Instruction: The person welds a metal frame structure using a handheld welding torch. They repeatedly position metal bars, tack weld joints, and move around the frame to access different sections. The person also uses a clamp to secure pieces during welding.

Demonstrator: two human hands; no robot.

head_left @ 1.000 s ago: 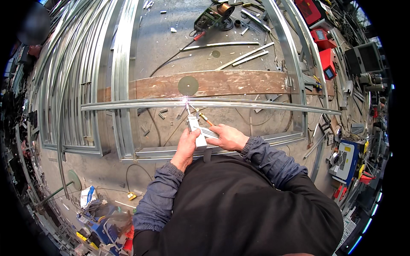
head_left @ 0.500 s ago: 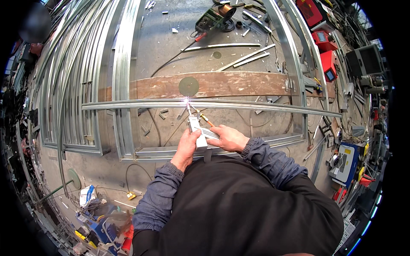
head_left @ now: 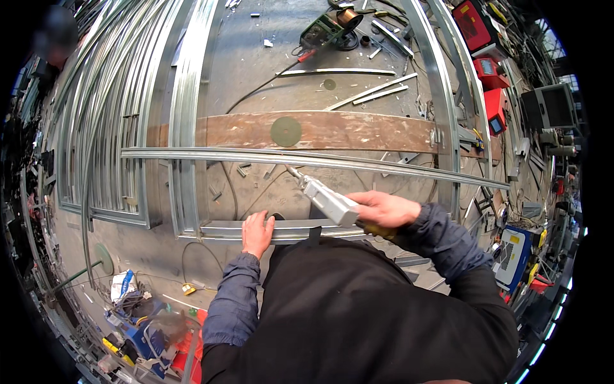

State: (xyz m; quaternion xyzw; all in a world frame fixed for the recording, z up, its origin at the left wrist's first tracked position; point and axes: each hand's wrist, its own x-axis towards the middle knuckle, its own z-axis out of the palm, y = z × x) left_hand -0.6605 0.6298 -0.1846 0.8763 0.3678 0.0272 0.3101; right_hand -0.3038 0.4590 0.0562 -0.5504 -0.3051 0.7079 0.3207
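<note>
A silver, boxy welding gun (head_left: 330, 201) is gripped in my right hand (head_left: 387, 210), its narrow nozzle aimed up and left. Just beyond the nozzle tip runs a thin metal rail (head_left: 371, 163), lying crosswise over a large frame of metal profiles; no spark shows at it. My left hand (head_left: 257, 234) holds nothing; its fingers are stretched out at the near bar (head_left: 300, 232) of the frame. Part of the gun's rear and a yellowish piece under my right hand are half hidden.
Long metal profiles (head_left: 121, 96) are stacked at left. Past the rail, a brown plank (head_left: 364, 127) carries a round disc (head_left: 286, 131). A wire-feed unit (head_left: 323, 29), cable and metal offcuts lie on the far floor. Red machines (head_left: 494, 109) stand at right, a blue-white one (head_left: 513, 256) nearer.
The bright spark at the rail has gone out. My left hand has let go of the welding gun and moved down to the near bar. My right hand has swung the gun rightward, back from the rail.
</note>
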